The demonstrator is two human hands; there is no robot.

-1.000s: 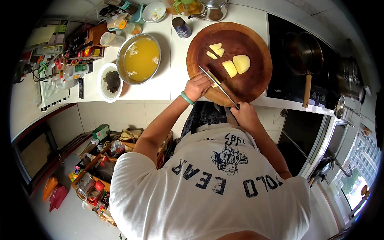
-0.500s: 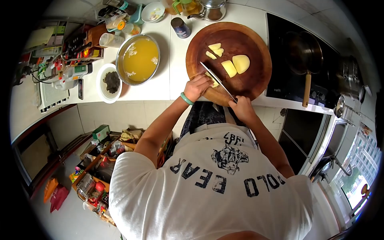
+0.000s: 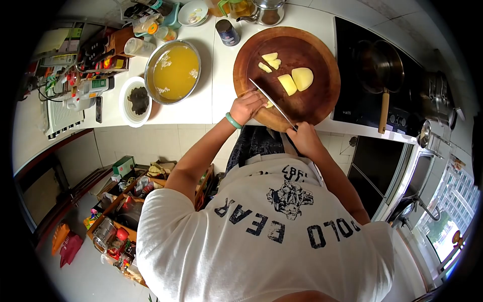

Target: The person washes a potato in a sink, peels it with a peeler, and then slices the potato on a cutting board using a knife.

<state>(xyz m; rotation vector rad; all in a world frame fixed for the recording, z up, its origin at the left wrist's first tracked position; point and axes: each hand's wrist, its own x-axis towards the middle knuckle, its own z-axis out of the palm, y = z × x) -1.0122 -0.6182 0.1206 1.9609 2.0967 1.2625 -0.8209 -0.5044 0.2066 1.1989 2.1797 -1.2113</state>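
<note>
My right hand (image 3: 304, 138) is closed round the handle of a knife (image 3: 272, 102), whose blade slants up and left across the near part of a round wooden cutting board (image 3: 322, 100). Fingers bent, my left hand (image 3: 248, 106) presses on a pale yellow piece of potato (image 3: 268, 104) beside the blade; most of that piece is hidden by the fingers and the knife. Farther back on the board lie a potato half (image 3: 302, 79), a thick cut chunk (image 3: 287, 84) touching or nearly touching it, and several smaller pieces (image 3: 269, 57).
Left of the board stand a metal bowl of yellow liquid (image 3: 176, 75) and a white bowl (image 3: 125, 106) holding something dark. A dark-labelled jar (image 3: 228, 33) and a kettle (image 3: 268, 11) are behind. On the right, a pan (image 3: 385, 65) rests on the black stove (image 3: 349, 95).
The knife and both hands stay nearly in place, with the blade still beside the left fingers. The whole view has shifted very slightly. The loose potato pieces lie as before.
</note>
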